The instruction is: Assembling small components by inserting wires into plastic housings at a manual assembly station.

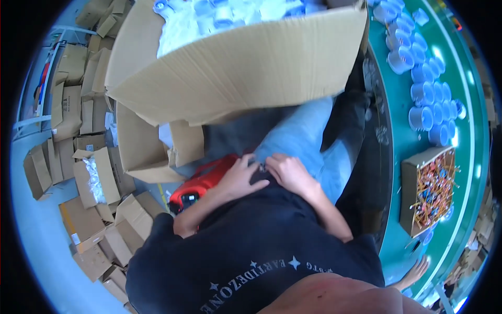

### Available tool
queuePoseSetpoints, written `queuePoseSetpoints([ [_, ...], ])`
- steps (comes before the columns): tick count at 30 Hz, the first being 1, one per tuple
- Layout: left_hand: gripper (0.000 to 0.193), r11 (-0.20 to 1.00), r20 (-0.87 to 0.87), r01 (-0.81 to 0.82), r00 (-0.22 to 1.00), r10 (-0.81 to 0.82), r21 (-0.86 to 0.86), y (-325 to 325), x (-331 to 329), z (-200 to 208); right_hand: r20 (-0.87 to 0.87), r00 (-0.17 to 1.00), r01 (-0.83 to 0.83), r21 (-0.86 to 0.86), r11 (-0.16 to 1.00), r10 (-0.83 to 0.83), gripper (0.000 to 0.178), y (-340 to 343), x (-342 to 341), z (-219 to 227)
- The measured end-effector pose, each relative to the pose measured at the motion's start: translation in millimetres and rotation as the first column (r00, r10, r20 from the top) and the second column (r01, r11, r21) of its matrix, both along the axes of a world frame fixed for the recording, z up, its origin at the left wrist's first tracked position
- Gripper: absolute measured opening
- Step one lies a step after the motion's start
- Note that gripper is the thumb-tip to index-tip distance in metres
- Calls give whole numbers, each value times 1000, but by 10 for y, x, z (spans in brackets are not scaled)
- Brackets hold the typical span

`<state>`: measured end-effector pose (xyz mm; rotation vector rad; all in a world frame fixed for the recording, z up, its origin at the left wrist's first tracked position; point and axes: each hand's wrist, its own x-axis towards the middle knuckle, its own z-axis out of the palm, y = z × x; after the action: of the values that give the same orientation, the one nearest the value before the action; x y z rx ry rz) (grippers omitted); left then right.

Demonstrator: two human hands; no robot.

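Both of my hands are at my lap, by the lower edge of my black shirt [256, 230]. My left hand [238, 178] rests against the cloth, its thumb spread away from its fingers. Close beside it, my right hand [287, 170] has its fingers curled at the shirt hem [262, 171]. A small pale mark shows on the dark cloth between the fingertips. Under the hands are my blue jeans [300, 131]. Left of my lap is a red object [201, 180] with a black part, partly hidden by my left forearm.
A large open carton [235, 78] ahead holds clear plastic cups [225, 15]. Another carton [144, 141] stands below it. Right, a green table [463, 115] bears stacked cups [421, 118] and a box of thin orange sticks [410, 204]. Another person's hand [417, 271] is there. Cartons [83, 220] crowd the left.
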<state>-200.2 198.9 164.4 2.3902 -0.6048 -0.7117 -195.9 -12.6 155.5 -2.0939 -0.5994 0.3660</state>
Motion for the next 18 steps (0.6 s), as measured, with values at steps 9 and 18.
queuePoseSetpoints([
  [9, 38, 975, -7, -15, 1000, 14, -221, 79, 44, -160, 302, 944, -65, -223, 973, 132, 22, 157, 108, -208],
  [18, 48, 973, -150, 60, 984, -95, -222, 85, 118, 82, 345, 938, 35, -6, 999, -31, 16, -70, -72, -65],
])
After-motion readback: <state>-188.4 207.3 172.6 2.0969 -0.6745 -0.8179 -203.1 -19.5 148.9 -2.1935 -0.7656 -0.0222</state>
